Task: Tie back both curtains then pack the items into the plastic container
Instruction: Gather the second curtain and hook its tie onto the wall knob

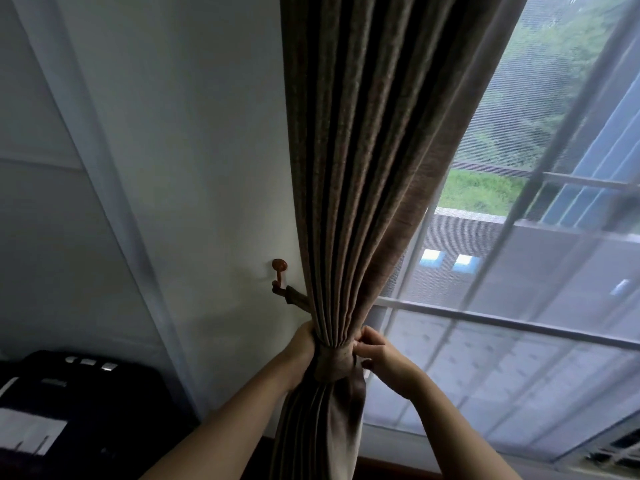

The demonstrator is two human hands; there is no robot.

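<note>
A brown pleated curtain [374, 150] hangs beside the window and is gathered into a tight bundle low in the view. A matching fabric tieback [337, 363] wraps around the bundle, and its far end runs up left to a reddish wall hook [279, 271]. My left hand [300, 355] grips the gathered curtain and the band from the left side. My right hand [372, 351] pinches the band's free end on the right side of the bundle. No plastic container or items are in view.
A white wall [194, 168] lies left of the curtain. A window with a sheer mesh screen [519, 271] fills the right. A dark object with white patches [69, 410] sits at the lower left. A wooden sill [398, 469] runs below.
</note>
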